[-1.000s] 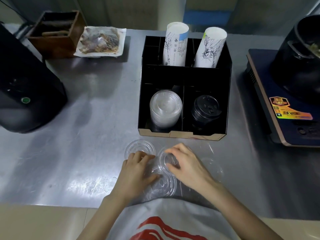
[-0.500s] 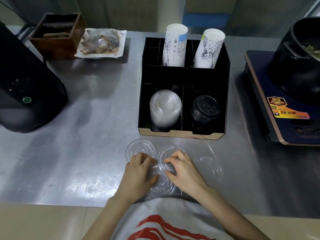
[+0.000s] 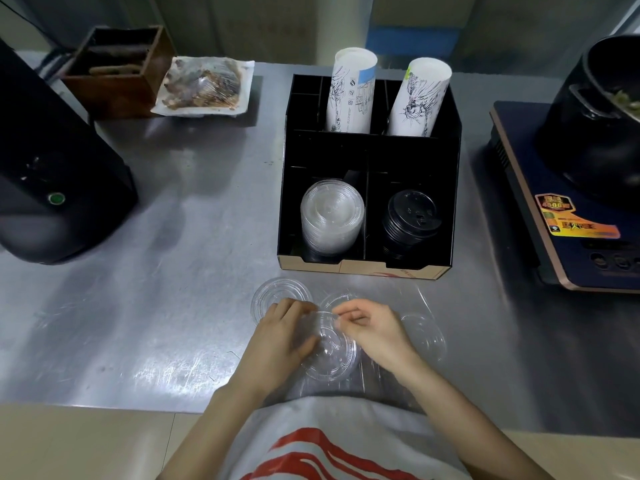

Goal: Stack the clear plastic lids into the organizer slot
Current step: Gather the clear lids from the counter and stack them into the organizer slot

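Hands [image 3: 282, 336] on lids [image 3: 330, 355], scuffed steel counter [image 3: 173, 306]

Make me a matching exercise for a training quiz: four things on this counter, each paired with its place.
Things:
1. clear lid stack
2. black lids
3. paper cups
4. wrapped tray

Places:
A. organizer's back slots
B. front right slot
C. beside the wooden box
D. front left slot

Pairs: 1-D, 2-B, 3-A, 4-C
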A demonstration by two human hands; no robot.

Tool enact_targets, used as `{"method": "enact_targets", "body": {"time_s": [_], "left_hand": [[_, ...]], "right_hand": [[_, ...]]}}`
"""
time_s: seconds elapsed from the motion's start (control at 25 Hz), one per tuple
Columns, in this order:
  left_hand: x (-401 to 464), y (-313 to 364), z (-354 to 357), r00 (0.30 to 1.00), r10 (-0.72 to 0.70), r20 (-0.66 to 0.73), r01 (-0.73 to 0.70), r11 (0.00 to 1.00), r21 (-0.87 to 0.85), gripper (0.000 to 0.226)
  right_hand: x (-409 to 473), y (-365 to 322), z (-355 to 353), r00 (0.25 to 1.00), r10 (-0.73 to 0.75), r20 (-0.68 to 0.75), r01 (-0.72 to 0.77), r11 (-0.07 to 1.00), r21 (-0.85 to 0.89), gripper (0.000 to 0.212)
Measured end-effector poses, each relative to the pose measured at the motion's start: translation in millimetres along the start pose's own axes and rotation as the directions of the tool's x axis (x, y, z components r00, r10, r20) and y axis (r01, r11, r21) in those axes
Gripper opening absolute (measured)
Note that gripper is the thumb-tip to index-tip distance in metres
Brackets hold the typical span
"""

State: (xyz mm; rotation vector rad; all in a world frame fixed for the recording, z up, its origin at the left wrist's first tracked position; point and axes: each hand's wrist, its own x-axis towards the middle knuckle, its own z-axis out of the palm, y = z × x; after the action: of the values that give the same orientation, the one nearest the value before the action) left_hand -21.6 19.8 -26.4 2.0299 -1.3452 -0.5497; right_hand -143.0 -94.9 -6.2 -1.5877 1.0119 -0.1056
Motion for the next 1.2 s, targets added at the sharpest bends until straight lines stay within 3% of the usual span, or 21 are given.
{"method": "enact_targets", "body": {"time_s": [0.24,0.36,0.56,0.88,1.04,1.2], "left_hand": [[1,10,-1,0.997,0.073,0.017,-0.073,0.997,0.002,0.097],[-1,12,2,0.995,0.091,0.04,-0.093,0.993,0.074,0.105],[-1,10,1,0.997,0.076,-0.022,-0.076,0.997,0.033,0.096],[4,4,-4,0.988,0.11,-0.107,-0.111,0.994,-0.001,0.084],[10,10,-12,0.983,0.129,-0.131,-0.133,0.991,-0.017,0.08],[18,13,-22,0.984,0.117,-0.133,-0.123,0.992,-0.035,0.073]], "right_hand": [[3,-12,-11,0.998,0.033,-0.05,-0.019,0.965,0.261,0.014],[5,-14,-13,0.997,0.038,-0.064,-0.017,0.952,0.305,0.012],[4,-19,-17,0.997,0.028,-0.07,-0.002,0.94,0.342,0.014],[6,-20,-20,0.984,-0.117,-0.137,0.142,0.971,0.191,0.029],[6,-24,-20,0.954,-0.249,-0.164,0.265,0.96,0.084,0.036],[4,-33,-27,0.914,-0.384,-0.132,0.38,0.923,-0.056,0.029]]}}
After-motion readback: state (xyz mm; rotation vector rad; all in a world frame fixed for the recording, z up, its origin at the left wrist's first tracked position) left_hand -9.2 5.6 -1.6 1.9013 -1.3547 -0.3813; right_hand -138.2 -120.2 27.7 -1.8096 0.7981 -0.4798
